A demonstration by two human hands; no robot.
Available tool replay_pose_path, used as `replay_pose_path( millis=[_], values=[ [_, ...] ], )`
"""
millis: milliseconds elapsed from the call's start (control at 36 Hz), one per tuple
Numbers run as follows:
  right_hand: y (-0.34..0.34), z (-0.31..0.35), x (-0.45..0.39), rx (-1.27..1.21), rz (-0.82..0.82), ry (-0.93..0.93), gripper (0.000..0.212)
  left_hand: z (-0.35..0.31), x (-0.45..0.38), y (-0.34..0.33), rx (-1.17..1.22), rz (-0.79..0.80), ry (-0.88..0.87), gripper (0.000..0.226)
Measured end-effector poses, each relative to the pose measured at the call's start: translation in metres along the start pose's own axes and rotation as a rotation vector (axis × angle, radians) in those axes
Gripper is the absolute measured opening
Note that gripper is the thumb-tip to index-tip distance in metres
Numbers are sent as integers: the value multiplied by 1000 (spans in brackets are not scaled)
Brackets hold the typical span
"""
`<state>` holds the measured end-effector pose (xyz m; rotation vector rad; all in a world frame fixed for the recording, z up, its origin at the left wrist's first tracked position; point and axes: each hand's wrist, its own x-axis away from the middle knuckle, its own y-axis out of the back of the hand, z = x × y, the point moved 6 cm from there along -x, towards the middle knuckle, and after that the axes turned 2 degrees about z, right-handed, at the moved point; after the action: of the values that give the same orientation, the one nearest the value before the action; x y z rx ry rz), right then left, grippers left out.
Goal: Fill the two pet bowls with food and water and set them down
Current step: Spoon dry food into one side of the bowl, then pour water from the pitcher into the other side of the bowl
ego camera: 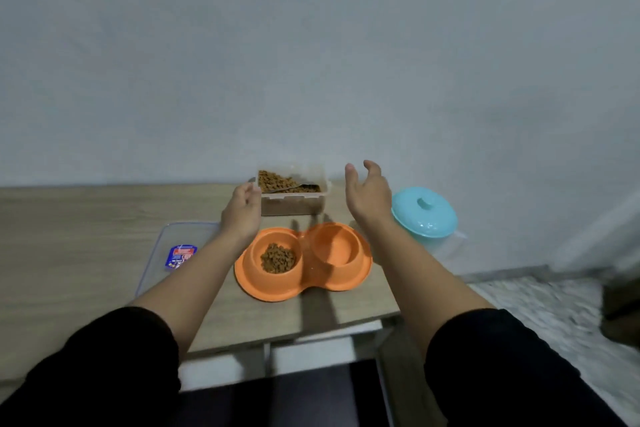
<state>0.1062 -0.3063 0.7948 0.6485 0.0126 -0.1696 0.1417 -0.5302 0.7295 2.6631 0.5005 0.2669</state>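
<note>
A wooden table (86, 218) stands against a pale grey wall (311, 45); speckled floor (554, 315) lies to its right.

We cannot read the small print on the blue label (180, 257) of the clear lid (162, 246). The left hand (242, 211) hides the food container's (294, 194) left corner. The right hand (369, 198) covers part of the turquoise-lidded jug (424, 215). At the right edge, a dark blurred object (621, 305) is cut off.
</note>
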Motion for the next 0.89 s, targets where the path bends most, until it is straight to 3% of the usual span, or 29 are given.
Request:
replay_pose_path(
  millis=[306,583,750,889],
  values=[
    [69,-46,38,45,-61,-2,52,30,98,-60,-161,166,-42,41],
    [125,-120,28,230,5,-35,53,60,129,-122,-404,221,91,43],
    [122,-165,15,152,141,-117,56,68,136,-146,-585,264,122,53],
    [118,-185,1,26,146,-157,45,77,142,-153,-757,387,175,62]
  ],
)
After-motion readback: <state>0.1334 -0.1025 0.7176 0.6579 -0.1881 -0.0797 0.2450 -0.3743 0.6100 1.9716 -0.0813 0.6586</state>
